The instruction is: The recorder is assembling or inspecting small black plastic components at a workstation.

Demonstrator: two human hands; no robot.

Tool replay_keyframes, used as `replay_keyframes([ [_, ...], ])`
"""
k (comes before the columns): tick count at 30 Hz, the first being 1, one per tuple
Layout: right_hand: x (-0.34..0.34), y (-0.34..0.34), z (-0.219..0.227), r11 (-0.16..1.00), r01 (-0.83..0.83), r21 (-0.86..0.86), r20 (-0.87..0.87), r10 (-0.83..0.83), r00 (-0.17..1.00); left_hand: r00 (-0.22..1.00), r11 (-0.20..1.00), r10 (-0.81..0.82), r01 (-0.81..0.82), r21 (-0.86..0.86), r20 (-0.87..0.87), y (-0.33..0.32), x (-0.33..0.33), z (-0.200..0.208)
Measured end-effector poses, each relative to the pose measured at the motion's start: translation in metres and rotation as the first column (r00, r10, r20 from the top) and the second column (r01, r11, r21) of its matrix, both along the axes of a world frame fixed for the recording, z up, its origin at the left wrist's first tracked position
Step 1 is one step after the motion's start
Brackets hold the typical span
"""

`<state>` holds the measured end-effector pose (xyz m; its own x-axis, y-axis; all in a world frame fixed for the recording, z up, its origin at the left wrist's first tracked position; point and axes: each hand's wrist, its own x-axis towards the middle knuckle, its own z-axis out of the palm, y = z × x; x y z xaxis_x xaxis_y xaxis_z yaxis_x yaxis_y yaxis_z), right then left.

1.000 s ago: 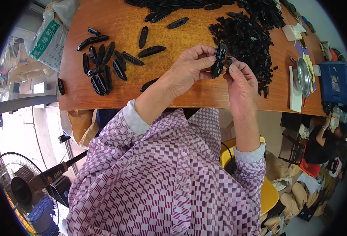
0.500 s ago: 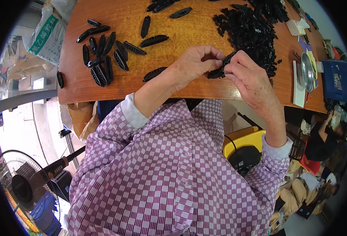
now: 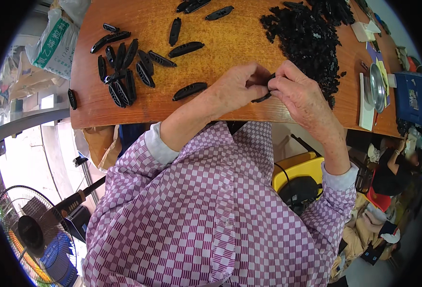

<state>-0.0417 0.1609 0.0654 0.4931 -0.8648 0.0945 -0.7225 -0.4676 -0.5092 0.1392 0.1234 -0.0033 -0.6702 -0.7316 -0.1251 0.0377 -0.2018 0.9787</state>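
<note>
Near the table's front edge, my left hand (image 3: 239,88) grips a long black plastic piece (image 3: 263,98), mostly covered by the fingers. My right hand (image 3: 299,91) is closed at the upper end of that piece, thumb and fingertips pinched together against it. Whether a small part sits in that pinch cannot be made out. Just beyond the right hand spreads a heap of small black plastic parts (image 3: 311,45). Similar black boat-shaped pieces lie to the left, among them one (image 3: 189,91) by my left wrist and one (image 3: 186,49) farther back.
More black pieces cluster on the left of the wooden table (image 3: 230,45). At the right stand a round metal dish (image 3: 377,87), a white box (image 3: 364,31) and a blue bin (image 3: 411,98). A fan (image 3: 34,232) is at lower left, a yellow chair (image 3: 294,170) below the table.
My hands have drawn closer together around the black piece, which shows less now. The right fingers have shifted slightly left along it. The view has shifted a little.
</note>
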Motion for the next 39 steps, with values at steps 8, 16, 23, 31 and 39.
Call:
replay_keyframes([
  [8, -0.002, 0.002, -0.052, 0.811, 0.416, 0.412, 0.497, -0.583, 0.643, 0.998, 0.998, 0.06, -0.06, 0.028, 0.002, -0.002, -0.012, -0.01],
  [16, 0.005, -0.007, -0.072, 0.756, 0.216, 0.618, 0.656, -0.648, 0.387, 0.998, 0.995, 0.058, -0.058, -0.081, -0.001, -0.012, -0.022, -0.017],
  [23, 0.004, -0.021, -0.077, 0.719, 0.302, 0.625, 0.687, -0.691, 0.224, 0.996, 0.986, -0.057, 0.066, -0.152, 0.064, -0.039, -0.033, -0.017],
  [31, -0.03, -0.077, -0.073, 0.736, 0.554, 0.389, 0.377, -0.676, 0.633, 0.806, 0.569, 0.471, 0.031, -0.821, 0.357, -0.118, -0.013, -0.01],
  [39, -0.022, -0.109, -0.083, 0.874, 0.264, -0.409, -0.28, -0.395, 0.875, 0.761, 0.25, 0.52, 0.298, -0.921, 0.387, -0.124, 0.035, -0.043],
])
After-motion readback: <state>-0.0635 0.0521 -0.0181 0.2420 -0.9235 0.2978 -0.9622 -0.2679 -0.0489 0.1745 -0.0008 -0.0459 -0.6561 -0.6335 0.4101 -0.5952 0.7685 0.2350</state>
